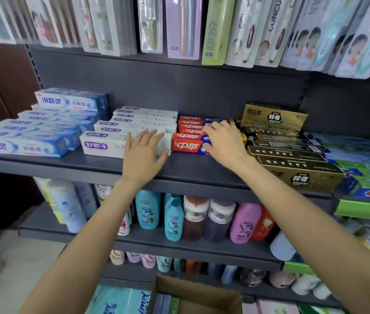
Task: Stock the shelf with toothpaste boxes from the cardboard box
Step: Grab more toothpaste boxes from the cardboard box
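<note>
Both hands' fingers (206,147) touch red toothpaste box (187,146).

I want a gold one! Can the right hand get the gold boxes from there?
Probably yes. The right hand rests on the red boxes, right beside the gold boxes, and nothing stands between them.

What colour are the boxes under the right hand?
Red with blue ends, under the right hand; head view.
</note>
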{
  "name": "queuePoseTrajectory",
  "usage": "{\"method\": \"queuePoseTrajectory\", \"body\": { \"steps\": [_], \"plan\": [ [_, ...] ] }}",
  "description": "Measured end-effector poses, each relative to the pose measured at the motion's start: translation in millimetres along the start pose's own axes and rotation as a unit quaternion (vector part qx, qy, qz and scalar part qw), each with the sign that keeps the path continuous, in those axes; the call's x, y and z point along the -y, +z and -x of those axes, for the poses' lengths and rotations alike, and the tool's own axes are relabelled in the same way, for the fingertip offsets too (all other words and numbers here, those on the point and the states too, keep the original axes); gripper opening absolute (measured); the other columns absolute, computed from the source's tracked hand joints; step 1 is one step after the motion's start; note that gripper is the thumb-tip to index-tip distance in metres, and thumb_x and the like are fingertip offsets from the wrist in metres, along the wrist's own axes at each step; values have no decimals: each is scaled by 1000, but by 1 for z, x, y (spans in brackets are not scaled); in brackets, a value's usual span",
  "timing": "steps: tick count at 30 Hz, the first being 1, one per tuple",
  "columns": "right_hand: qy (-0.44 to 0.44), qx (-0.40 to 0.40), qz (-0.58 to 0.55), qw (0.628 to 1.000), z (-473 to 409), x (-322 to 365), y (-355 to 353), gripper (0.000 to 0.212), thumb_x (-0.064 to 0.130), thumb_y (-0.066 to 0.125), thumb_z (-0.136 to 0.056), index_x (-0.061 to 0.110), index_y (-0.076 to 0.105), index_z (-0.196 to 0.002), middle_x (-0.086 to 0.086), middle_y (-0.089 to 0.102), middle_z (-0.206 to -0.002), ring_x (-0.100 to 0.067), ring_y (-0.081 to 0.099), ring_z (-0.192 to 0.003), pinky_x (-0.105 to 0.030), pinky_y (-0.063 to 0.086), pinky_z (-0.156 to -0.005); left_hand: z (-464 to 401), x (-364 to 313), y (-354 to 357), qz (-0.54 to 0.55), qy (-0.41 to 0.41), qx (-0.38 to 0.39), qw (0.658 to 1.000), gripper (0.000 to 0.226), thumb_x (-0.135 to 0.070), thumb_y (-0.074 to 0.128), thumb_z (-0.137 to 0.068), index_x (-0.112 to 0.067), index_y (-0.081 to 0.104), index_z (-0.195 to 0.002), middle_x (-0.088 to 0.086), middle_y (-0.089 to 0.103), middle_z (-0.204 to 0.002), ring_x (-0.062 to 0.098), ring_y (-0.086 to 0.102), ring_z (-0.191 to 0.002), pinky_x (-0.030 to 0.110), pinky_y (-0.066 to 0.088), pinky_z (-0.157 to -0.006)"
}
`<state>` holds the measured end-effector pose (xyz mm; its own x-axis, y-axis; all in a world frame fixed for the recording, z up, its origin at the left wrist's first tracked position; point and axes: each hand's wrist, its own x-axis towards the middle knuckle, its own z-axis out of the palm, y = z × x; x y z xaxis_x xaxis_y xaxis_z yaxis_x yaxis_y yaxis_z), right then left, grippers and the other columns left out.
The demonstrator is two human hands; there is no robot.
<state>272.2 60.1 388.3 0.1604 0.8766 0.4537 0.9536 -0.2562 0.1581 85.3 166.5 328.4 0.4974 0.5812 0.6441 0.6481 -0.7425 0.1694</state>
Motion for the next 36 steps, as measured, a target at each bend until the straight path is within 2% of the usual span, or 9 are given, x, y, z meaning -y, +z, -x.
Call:
{"method": "queuePoseTrajectory", "body": {
  "steps": [2, 4, 7, 11, 17, 21, 26, 32, 36],
  "plan": [
    [-6, -56, -88, 995, 29, 9, -6, 28, 29, 54, -92, 18, 56, -118, -3, 62, -117, -22, 55, -108, -34, 44, -86, 11, -13, -11, 50, 15, -59, 997, 45, -42, 41, -87, -16, 61, -118, 4, 64, -116, 26, 55, -112, 44, 34, -104],
    [-3, -85, -165, 983, 61, 20, -8, 23, 28, 53, -92, 20, 58, -113, 2, 66, -104, -19, 61, -92, -31, 47, -71, 32, -30, -23, 124, 0, -73, 990, 31, -38, 46, -89, -19, 63, -107, -3, 68, -95, 20, 60, -91, 35, 45, -82],
    [-3, -96, -214, 972, 107, 37, 1, 18, 26, 55, -89, 21, 61, -104, 7, 67, -85, -19, 65, -72, -32, 51, -58, 69, -52, -37, 226, -25, -3, 974, 19, -40, 49, -88, -26, 61, -93, -14, 64, -75, 7, 61, -69, 26, 48, -65],
    [-14, -57, -204, 977, 170, 53, 36, 14, 23, 57, -83, 19, 64, -95, 3, 68, -75, -23, 65, -64, -33, 49, -47, 128, -57, -24, 269, 2, 140, 953, 28, -46, 47, -84, -26, 63, -95, -15, 64, -73, 2, 59, -67, 24, 47, -65],
    [-5, 259, -222, 940, 277, 70, 129, 24, 28, 54, -91, 22, 60, -114, 0, 62, -112, -24, 62, -99, -36, 49, -70, 249, -28, 50, 307, -102, 326, 888, 21, -22, 59, -87, -20, 64, -107, -16, 64, -86, 1, 62, -81, 33, 52, -76],
    [4, 368, -245, 897, 326, 84, 195, 31, 35, 55, -91, 25, 55, -121, 4, 57, -125, -20, 61, -102, -32, 49, -76, 319, -8, 100, 226, -182, 363, 886, 43, -33, 56, -77, -15, 62, -116, 8, 63, -109, 30, 59, -105, 35, 46, -88],
    [-57, 489, -184, 851, 359, 104, 281, 54, 42, 63, -85, 23, 45, -133, -2, 50, -133, -24, 49, -121, -36, 46, -91, 380, 7, 147, 141, -242, 385, 879, 63, -19, 72, -76, -8, 48, -134, 18, 51, -126, 39, 49, -113, 45, 41, -96],
    [-179, 505, -118, 836, 395, 122, 353, 62, 31, 63, -87, 13, 35, -140, -11, 44, -138, -29, 41, -128, -38, 34, -105, 424, 17, 173, 164, -293, 385, 860, 62, -28, 63, -76, -3, 50, -132, 22, 55, -121, 40, 53, -109, 43, 43, -94],
    [-209, 513, -121, 824, 413, 138, 383, 72, 43, 65, -82, 16, 32, -140, -10, 40, -141, -28, 39, -128, -39, 30, -106, 440, 24, 174, 206, -274, 348, 873, 57, 2, 62, -81, -12, 50, -134, 14, 57, -119, 27, 61, -101, 38, 52, -86]
  ]
}}
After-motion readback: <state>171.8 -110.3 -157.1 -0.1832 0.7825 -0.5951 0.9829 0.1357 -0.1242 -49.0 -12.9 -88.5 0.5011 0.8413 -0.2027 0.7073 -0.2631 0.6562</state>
